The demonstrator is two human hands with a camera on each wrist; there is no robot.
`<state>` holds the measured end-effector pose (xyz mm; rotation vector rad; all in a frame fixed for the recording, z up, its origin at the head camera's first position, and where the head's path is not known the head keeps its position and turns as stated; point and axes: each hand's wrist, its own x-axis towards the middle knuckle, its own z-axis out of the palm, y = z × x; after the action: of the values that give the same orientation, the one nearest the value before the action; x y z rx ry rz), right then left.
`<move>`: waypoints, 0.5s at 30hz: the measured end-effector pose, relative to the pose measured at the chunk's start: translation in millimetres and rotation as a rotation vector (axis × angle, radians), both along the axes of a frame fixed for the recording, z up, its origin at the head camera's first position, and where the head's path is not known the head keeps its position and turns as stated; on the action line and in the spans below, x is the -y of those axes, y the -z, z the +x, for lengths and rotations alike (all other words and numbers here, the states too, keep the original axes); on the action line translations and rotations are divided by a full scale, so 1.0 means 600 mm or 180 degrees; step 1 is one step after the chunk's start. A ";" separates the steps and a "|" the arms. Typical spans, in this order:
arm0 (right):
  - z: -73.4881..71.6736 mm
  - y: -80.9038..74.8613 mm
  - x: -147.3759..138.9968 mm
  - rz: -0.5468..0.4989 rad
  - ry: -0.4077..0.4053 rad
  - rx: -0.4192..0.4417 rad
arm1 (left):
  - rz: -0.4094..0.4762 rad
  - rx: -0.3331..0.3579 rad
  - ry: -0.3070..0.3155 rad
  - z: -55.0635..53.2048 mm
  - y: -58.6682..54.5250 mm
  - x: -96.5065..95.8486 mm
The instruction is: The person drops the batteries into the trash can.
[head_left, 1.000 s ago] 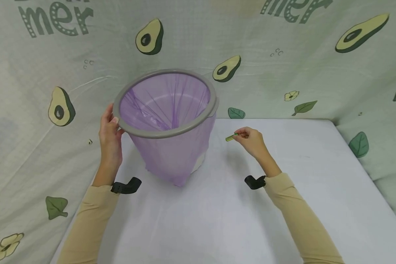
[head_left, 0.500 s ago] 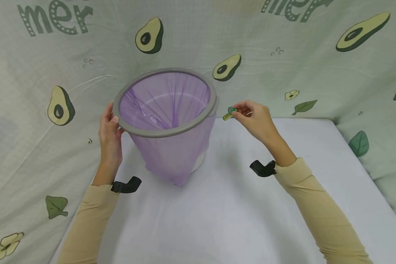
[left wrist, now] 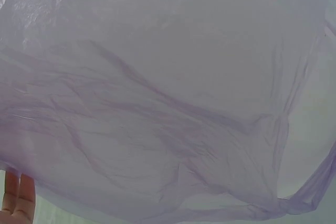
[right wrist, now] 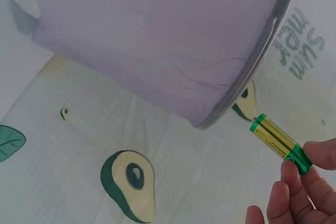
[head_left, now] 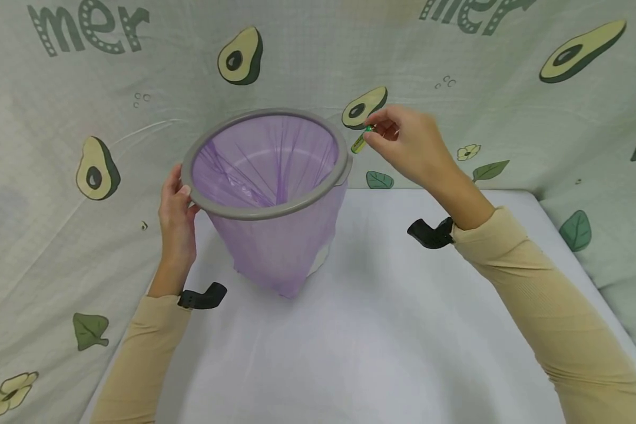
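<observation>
A trash bin with a grey rim (head_left: 262, 213) and a translucent purple liner bag (head_left: 275, 247) stands on the white table. My left hand (head_left: 177, 227) holds the rim at its left side, thumb against the edge. Two fingers (left wrist: 20, 195) of it show beside the purple bag in the left wrist view. In my right hand (head_left: 410, 144) is a yellow-and-green battery (head_left: 358, 143), pinched by one end between thumb and fingertips. The battery's free end points down-left, just outside the right side of the rim in the head view. The right wrist view shows the battery (right wrist: 281, 142) apart from the rim.
Behind the white table (head_left: 318, 353) hangs a pale cloth (head_left: 297, 53) printed with avocados and leaves. It also runs along the left and right sides. A black wrist camera mount (head_left: 204, 296) sits on the left wrist, another mount (head_left: 430, 233) on the right.
My right hand has risen from low over the table to rim height, carrying the battery up and slightly left. The left hand and the bin have stayed in place.
</observation>
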<state>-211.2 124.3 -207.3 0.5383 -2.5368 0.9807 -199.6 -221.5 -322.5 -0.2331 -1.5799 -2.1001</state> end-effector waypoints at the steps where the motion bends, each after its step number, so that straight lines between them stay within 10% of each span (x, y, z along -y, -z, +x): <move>1: -0.001 -0.007 0.005 0.0066 -0.0027 -0.0018 | -0.0006 0.0001 -0.0001 0.000 0.000 0.000; 15: -0.025 -0.067 0.079 0.1215 -0.0531 0.0175 | -0.0001 0.0045 0.0005 0.000 -0.001 0.001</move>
<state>-226.4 76.8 -167.4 0.8515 -2.7795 0.5653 -199.8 -222.3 -321.9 -0.2200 -1.5888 -2.1072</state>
